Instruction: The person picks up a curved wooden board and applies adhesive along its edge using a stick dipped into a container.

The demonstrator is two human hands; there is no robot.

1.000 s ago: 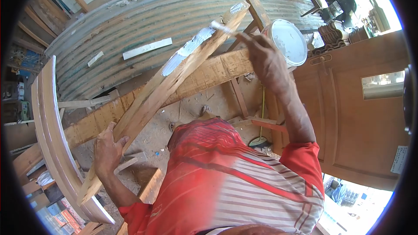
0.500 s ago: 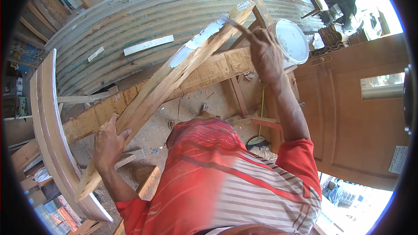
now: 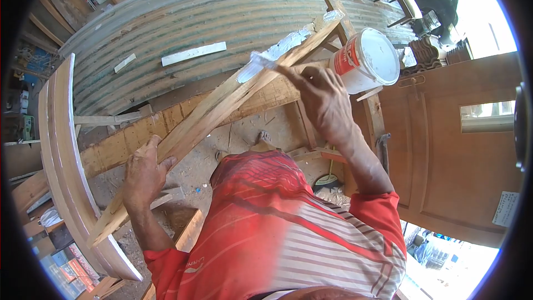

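Observation:
A long wooden beam slants across the bench, its far upper side coated with thick white paste. My left hand is wrapped round the beam near its lower left end, thumb on the near side. In my right hand is a flat spreading tool with a brown handle. Its pale tip touches the near end of the paste; whether it is a brush or a blade I cannot make out. Close beyond my right hand stands a white bucket with a red label and a pale lid.
A rough plank runs beneath the beam. Curved, laminated wood stands at the left. Corrugated sheets lie behind, carrying a white strip. A brown door is at the right; a broom head rests on the floor.
My right hand has drawn the spreading tool down and left along the beam, toward me. My left hand keeps its hold. The view has shifted slightly, showing more of the bucket's red label.

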